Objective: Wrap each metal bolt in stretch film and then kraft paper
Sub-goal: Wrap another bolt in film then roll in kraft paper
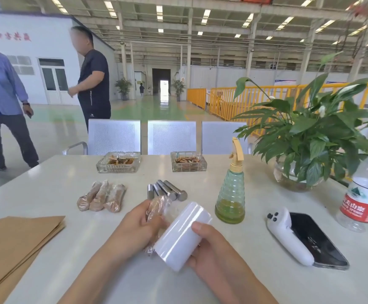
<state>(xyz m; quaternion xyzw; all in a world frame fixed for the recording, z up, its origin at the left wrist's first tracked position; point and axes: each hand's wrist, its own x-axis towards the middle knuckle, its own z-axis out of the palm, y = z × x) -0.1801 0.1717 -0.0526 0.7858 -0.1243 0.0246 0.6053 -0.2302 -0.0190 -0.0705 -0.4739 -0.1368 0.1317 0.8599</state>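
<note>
Bare table is seen at ten o'clock of the hands, between the paper and the wrapped bolts. Twelve o'clock is blocked by bare bolts, with ashtrays behind them. A sprayer stands at two o'clock; a remote and phone lie at three.

Factory hall — green floor, yellow railings.

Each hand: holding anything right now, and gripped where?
Left hand grips a bolt bundle round its middle, already covered in film. Right hand holds the stretch film roll by its side, thumb on top.
</note>
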